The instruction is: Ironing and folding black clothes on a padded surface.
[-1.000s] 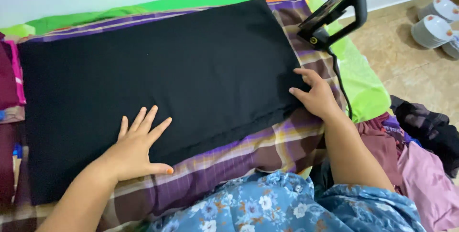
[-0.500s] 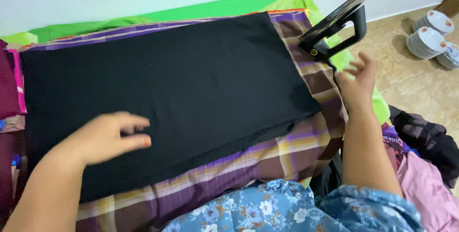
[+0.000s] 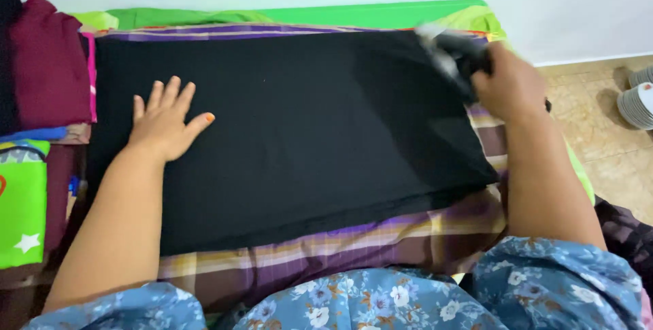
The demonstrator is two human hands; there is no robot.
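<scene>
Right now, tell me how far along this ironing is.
Done: the black cloth lies spread flat on the plaid sheet. In hand: the right hand grips the iron at the cloth's right end; the left hand presses it flat. Left: apparently the whole cloth.

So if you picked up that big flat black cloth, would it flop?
Probably floppy: the black cloth lies flat, following the striped purple blanket underneath. It looks thin, so likely light. The left hand pressing it suggests it could slide.
</scene>
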